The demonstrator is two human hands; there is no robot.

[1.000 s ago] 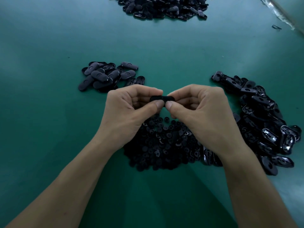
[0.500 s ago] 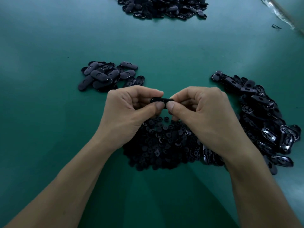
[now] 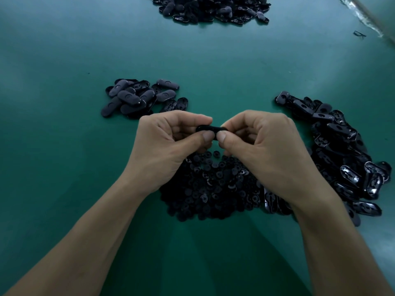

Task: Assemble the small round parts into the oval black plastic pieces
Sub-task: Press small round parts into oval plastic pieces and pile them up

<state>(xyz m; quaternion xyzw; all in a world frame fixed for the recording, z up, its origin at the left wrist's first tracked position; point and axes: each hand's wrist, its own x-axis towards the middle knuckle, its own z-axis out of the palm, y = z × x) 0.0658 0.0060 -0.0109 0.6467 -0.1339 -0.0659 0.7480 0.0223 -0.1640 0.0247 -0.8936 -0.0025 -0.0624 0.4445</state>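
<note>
Long axis of the oval black piece (image 3: 210, 128) runs left to right, about level. Your left hand (image 3: 168, 148) and your right hand (image 3: 263, 150) each pinch one end between thumb and forefinger, above the heap of small round parts (image 3: 213, 184). On your right the pile of oval pieces (image 3: 342, 146) lies near; on your left wide green table (image 3: 64, 167) shows. The piece looks glossy, mostly hidden by your fingers.
</note>
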